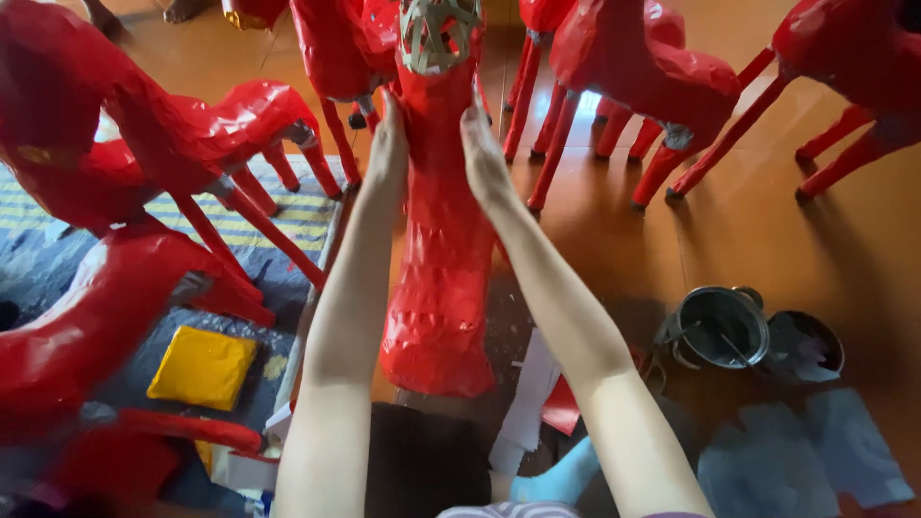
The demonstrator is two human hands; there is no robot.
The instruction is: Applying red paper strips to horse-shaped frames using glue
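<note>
A: Item one, the grip?

B: Left hand (387, 144) and right hand (483, 149) press flat on opposite sides of a red paper-covered animal figure (436, 278), palms clasping it below its bare woven frame (439, 34). It stands upright on the floor, straight ahead. Even pressure from both palms, smoothing downward, should seat the paper without creases.

A: Counts?

B: Finished red figures (221, 125) around it: at least six, some cropped. Metal pots (720, 326): two. Yellow pad (201, 366): one. Striped mat (288, 216): one.
</note>
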